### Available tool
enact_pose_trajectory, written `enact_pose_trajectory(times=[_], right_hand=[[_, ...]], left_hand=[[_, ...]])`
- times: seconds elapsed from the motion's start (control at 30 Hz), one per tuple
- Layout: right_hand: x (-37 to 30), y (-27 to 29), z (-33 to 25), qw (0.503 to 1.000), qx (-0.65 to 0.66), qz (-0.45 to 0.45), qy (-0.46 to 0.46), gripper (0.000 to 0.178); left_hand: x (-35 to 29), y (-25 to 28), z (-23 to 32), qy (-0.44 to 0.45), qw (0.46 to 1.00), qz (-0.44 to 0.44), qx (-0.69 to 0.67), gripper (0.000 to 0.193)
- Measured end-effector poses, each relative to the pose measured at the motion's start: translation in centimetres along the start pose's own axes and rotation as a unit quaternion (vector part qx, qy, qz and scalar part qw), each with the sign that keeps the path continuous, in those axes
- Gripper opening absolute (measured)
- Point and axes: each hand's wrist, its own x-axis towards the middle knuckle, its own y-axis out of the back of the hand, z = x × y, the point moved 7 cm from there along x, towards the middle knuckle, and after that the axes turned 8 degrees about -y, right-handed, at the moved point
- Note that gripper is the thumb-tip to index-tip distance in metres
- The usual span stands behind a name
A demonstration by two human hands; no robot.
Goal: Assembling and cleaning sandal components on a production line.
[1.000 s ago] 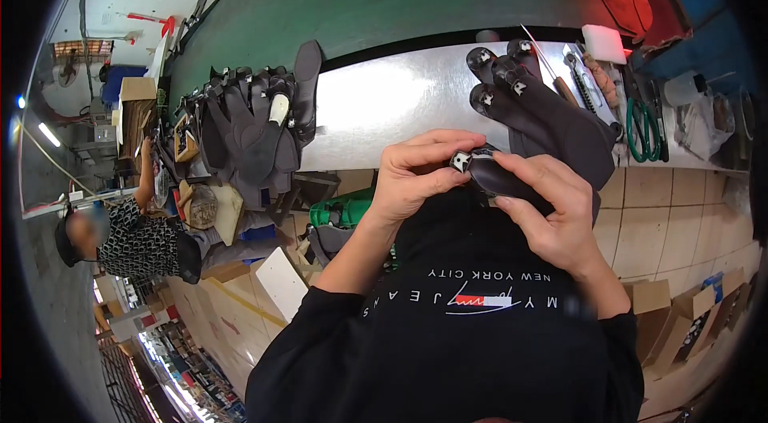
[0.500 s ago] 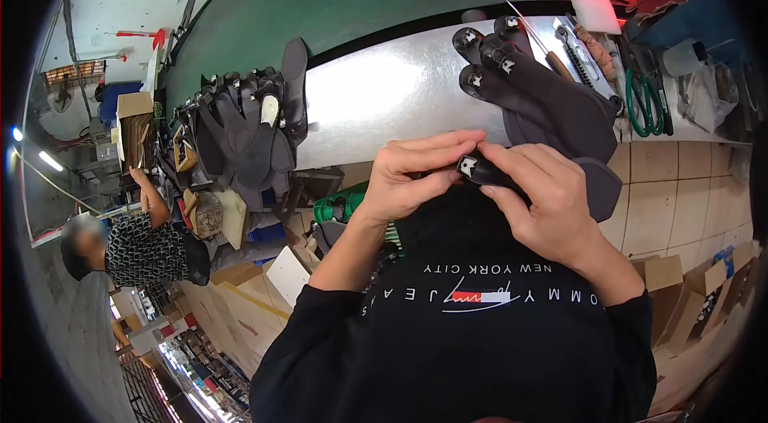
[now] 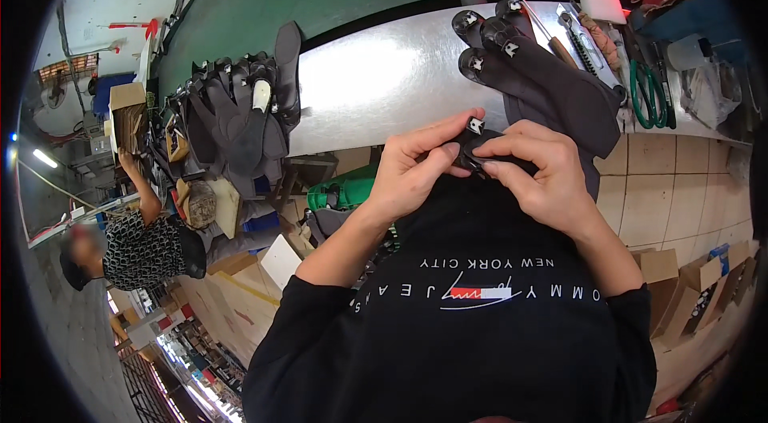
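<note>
In front of my chest, a small glossy black heel piece with a white patch [image 3: 475, 126] sits between my two hands. My left hand [image 3: 408, 167] pinches it from the left, fingers reaching over its far side and thumb on the near side. The thumb and fingertips of my right hand [image 3: 546, 171] close on its right, lower edge. How far the held piece extends is hidden by my fingers and dark shirt. Just beyond, several dark grey sole-shaped shoe parts with glossy black heel ends [image 3: 552, 79] lie overlapped on the metal bench [image 3: 360, 87].
More dark sole-shaped parts [image 3: 240, 115] pile at the bench's left. Scissors with green handles [image 3: 646, 95], a wooden-handled awl [image 3: 560, 49] and a white block [image 3: 600, 3] lie at the right. A person [image 3: 148, 239] works far left. Open cardboard boxes [image 3: 680, 295] stand low right.
The held piece has turned, its white patch now pointing up and away. My right hand has shifted from along its side to a pinch at its lower edge. The view has tilted slightly.
</note>
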Motion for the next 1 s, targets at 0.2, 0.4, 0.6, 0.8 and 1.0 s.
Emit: enact_pose_trajectory(times=[0.2,0.4,0.6,0.8,1.0], right_hand=[[0.3,0.0,-1.4,0.982,-0.151,-0.015,0.109,0.026],[0.0,-0.3,-1.6,0.978,-0.163,-0.026,0.126,0.032],[0.0,-0.6,-0.3,0.991,-0.113,-0.015,0.065,0.026],[-0.3,-0.6,-0.1,0.986,-0.136,0.038,0.091,0.023],[-1.6,-0.5,-1.1,0.95,-0.162,0.127,0.236,0.021]], left_hand=[[0.2,0.2,-0.3,0.009,0.999,0.028,-0.016,0.04],[0.8,0.8,-0.5,0.066,0.996,0.053,-0.029,0.04],[0.7,0.7,-0.2,0.063,0.996,0.066,0.011,0.037],[1.1,0.5,0.0,0.069,0.996,0.057,0.011,0.037],[1.0,1.0,-0.7,0.15,0.984,0.028,-0.096,0.044]])
